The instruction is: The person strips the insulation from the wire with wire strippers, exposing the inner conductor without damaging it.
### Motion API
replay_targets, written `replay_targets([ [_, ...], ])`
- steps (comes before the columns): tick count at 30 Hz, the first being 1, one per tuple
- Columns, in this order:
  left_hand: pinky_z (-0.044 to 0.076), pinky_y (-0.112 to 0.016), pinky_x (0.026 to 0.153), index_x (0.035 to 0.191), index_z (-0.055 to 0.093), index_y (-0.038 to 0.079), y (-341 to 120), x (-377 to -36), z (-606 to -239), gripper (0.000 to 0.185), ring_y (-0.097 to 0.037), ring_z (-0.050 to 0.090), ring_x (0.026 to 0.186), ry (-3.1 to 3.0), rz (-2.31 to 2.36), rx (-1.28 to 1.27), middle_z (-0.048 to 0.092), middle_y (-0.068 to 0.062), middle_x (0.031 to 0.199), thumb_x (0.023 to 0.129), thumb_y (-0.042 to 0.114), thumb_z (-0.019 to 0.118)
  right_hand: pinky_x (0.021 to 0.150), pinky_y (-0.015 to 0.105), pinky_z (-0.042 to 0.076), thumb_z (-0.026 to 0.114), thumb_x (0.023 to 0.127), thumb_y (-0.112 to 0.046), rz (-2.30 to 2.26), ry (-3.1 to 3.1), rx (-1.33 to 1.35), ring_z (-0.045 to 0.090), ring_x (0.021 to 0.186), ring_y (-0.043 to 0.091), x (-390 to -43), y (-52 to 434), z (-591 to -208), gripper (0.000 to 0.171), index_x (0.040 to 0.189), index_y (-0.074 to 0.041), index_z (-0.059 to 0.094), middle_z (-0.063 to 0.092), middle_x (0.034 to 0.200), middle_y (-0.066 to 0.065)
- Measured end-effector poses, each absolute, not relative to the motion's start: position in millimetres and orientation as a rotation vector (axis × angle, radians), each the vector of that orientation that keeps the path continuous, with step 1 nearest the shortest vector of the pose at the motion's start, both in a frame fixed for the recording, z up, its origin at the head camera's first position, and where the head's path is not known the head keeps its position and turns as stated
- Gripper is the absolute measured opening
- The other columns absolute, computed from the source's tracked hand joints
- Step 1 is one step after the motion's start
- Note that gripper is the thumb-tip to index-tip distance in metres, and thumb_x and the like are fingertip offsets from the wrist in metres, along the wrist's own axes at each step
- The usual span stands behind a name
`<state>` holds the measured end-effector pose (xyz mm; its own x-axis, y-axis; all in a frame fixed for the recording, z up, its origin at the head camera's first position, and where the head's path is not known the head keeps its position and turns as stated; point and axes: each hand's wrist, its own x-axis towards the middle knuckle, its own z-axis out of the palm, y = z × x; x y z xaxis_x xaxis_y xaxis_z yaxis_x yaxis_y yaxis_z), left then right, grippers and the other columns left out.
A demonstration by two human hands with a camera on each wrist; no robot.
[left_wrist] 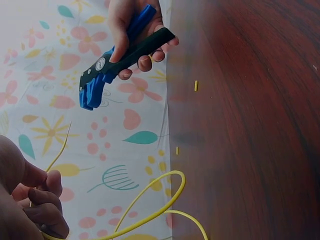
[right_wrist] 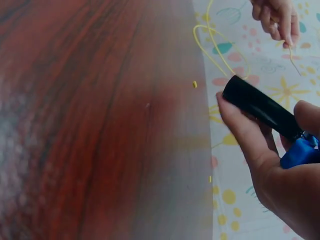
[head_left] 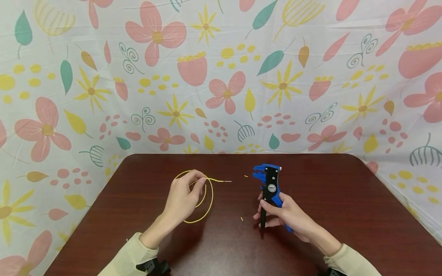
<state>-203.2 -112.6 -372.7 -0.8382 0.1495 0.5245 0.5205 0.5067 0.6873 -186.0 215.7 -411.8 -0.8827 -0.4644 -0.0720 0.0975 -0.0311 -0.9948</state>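
Pinching looped yellow wire (head_left: 202, 199), left hand (head_left: 183, 197) fingers closed on it above surface (head_left: 345, 199); right hand (head_left: 288, 214) fingers wrapped round blue-black wire stripper (head_left: 269, 188), upright; insulation scraps (head_left: 241, 219) between.

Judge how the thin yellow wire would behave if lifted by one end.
The thin yellow wire likely holds some shape: it keeps a springy loop beside the left hand. It looks light, so probably easy to drag across the smooth dark wooden table.

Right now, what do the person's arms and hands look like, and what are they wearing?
Both hands, the left hand and the right hand, are bare, with no gloves or rings visible. Each forearm wears a cream long sleeve ending at the wrist, with a black strap showing beneath the left cuff.
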Motion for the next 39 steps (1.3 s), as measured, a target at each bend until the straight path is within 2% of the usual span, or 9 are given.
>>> replay_targets([
  [2,0.032,-0.025,0.043,0.095,0.072,0.018,-112.3,-203.3,-372.6,0.014,-0.007,0.045,0.047,-2.344,-1.272,-0.56,0.063,0.0,0.067,0.103,0.007,0.067,0.088,0.062,0.057,0.058,0.111,-0.024,-1.964,1.879,-0.386,0.069,0.112,0.048,-185.4,215.6,-411.3,0.04,0.138,0.001,0.043,0.051,0.121,0.041],
  [6,0.032,-0.025,0.043,0.096,0.072,0.018,-111.8,-203.4,-372.5,0.014,-0.009,0.05,0.052,-2.336,-1.275,-0.558,0.063,0.0,0.068,0.104,0.008,0.067,0.085,0.064,0.057,0.057,0.111,-0.024,-1.96,1.887,-0.409,0.07,0.11,0.044,-184.5,215.7,-410.9,0.039,0.138,0.0,0.043,0.057,0.12,0.038],
  [10,0.042,-0.027,0.054,0.096,0.073,0.019,-111.5,-202.4,-371.8,0.013,-0.01,0.062,0.072,-2.335,-1.256,-0.539,0.068,0.008,0.079,0.103,0.009,0.068,0.087,0.064,0.057,0.055,0.112,-0.022,-1.954,1.892,-0.449,0.07,0.108,0.044,-184.6,216.2,-413.4,0.037,0.138,0.001,0.044,0.062,0.116,0.034],
  [13,0.046,-0.03,0.062,0.096,0.074,0.02,-111.5,-201.5,-371.0,0.013,-0.011,0.064,0.085,-2.34,-1.241,-0.527,0.07,0.012,0.088,0.102,0.009,0.069,0.088,0.062,0.057,0.056,0.112,-0.021,-1.952,1.907,-0.46,0.071,0.103,0.043,-185.0,216.5,-415.9,0.037,0.138,0.002,0.044,0.063,0.112,0.029],
  [21,0.046,-0.031,0.064,0.097,0.074,0.02,-111.9,-200.2,-369.8,0.012,-0.012,0.061,0.082,-2.351,-1.238,-0.51,0.069,0.011,0.087,0.102,0.01,0.07,0.082,0.059,0.06,0.06,0.11,-0.022,-1.955,1.967,-0.429,0.073,0.092,0.043,-183.9,215.2,-416.1,0.04,0.136,0.005,0.046,0.064,0.104,0.031],
  [25,0.044,-0.03,0.06,0.097,0.074,0.019,-112.3,-199.9,-370.1,0.012,-0.012,0.059,0.078,-2.348,-1.235,-0.508,0.069,0.01,0.087,0.102,0.01,0.07,0.079,0.06,0.06,0.061,0.109,-0.021,-1.958,1.953,-0.428,0.073,0.089,0.043,-182.9,213.5,-415.2,0.042,0.134,0.009,0.045,0.064,0.102,0.03],
  [34,0.042,-0.028,0.056,0.097,0.074,0.019,-110.6,-198.8,-369.6,0.012,-0.011,0.054,0.069,-2.333,-1.235,-0.517,0.069,0.01,0.087,0.102,0.009,0.069,0.079,0.061,0.06,0.061,0.109,-0.02,-1.949,1.912,-0.471,0.073,0.085,0.038,-181.3,209.5,-413.8,0.033,0.127,0.005,0.05,0.067,0.105,0.03],
  [39,0.041,-0.027,0.054,0.097,0.074,0.02,-109.2,-198.4,-370.2,0.013,-0.011,0.051,0.065,-2.329,-1.251,-0.524,0.07,0.011,0.087,0.102,0.009,0.069,0.078,0.061,0.06,0.062,0.108,-0.019,-1.935,1.897,-0.48,0.073,0.084,0.039,-180.5,206.5,-413.2,0.034,0.127,0.006,0.051,0.067,0.1,0.027],
])
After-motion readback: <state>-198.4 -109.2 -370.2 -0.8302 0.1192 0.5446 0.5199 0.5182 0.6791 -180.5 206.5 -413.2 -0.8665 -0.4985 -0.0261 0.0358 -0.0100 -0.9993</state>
